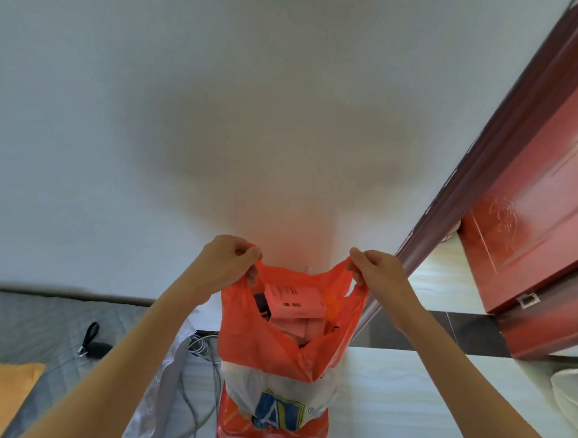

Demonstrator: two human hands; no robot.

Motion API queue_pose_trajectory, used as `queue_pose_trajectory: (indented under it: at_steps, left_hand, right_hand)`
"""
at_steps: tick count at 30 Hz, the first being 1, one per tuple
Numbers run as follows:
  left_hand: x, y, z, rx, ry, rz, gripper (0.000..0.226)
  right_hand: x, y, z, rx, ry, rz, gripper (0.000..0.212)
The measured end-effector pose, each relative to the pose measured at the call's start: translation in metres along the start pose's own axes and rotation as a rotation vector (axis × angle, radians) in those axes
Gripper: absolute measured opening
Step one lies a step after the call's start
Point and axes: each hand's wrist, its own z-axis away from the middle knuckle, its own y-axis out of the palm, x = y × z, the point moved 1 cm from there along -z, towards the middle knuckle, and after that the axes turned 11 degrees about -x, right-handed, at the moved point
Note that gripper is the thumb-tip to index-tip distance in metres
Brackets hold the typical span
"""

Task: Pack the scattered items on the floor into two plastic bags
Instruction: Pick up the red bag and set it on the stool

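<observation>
Here, in the head view, both hands hold an orange bag [290, 325] up in front of a pale wall. The left hand [226, 262] has its fingers pinched shut on the left handle loop, the right hand [372, 276] is pinched shut on the right one, and the mouth hangs open between them. Inside sit several boxes [295, 301], pink through the film, stacked loosely with a dark item beside them. Below hangs a white bag [278, 402] with a blue logo, its lower part in front of something red (which I cannot identify).

I judge the film thin, soft and slippery: it will stretch at the handles under the load, and the box corners could poke through the sides. The handles are the right hold, gathered together so the weight hangs centred; a hand under the base would spare the loops.

On the left lies a grey mat [34, 324] with a small black item [96, 344] on it, not yet packed
</observation>
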Motion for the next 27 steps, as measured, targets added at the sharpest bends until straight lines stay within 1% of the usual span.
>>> queue_pose_trajectory:
  at_steps: [3,8,11,13,15,19,21,22,24,26,27]
  left_hand:
    - [0.011,0.014,0.004,0.041,-0.001,-0.082,0.021]
    - [0.037,0.031,0.007,0.071,-0.069,-0.281,0.023]
    - [0.047,0.040,0.013,0.084,-0.114,-0.288,0.020]
    - [0.050,0.047,0.015,0.092,-0.122,-0.281,0.023]
    - [0.051,0.051,0.016,0.091,-0.122,-0.278,0.018]
    - [0.053,0.058,0.019,0.042,-0.044,-0.327,0.014]
    - [0.059,0.064,0.027,-0.065,0.015,-0.295,0.010]
    - [0.063,0.066,0.032,-0.141,0.042,-0.260,0.017]
    - [0.071,0.071,0.044,-0.253,0.144,-0.222,0.039]
    - [0.082,0.079,0.052,-0.225,0.282,-0.289,0.062]
    - [0.089,0.086,0.055,-0.173,0.327,-0.347,0.069]
  right_hand:
    - [-0.015,0.004,0.002,0.043,0.021,0.072,0.035]
    - [-0.044,0.012,0.005,0.153,0.053,0.188,0.032]
    - [-0.055,0.016,0.007,0.194,0.072,0.172,0.025]
    - [-0.059,0.018,0.007,0.196,0.067,0.166,0.021]
    - [-0.061,0.020,0.005,0.185,0.070,0.154,0.017]
    - [-0.066,0.020,0.005,0.202,0.063,0.144,0.011]
    - [-0.070,0.020,0.007,0.212,0.069,0.158,0.013]
    - [-0.073,0.020,0.008,0.215,0.071,0.167,0.017]
    - [-0.076,0.019,0.011,0.209,0.075,0.195,0.025]
    - [-0.077,0.018,0.014,0.194,0.058,0.221,0.026]
    - [-0.076,0.018,0.016,0.192,0.043,0.231,0.024]
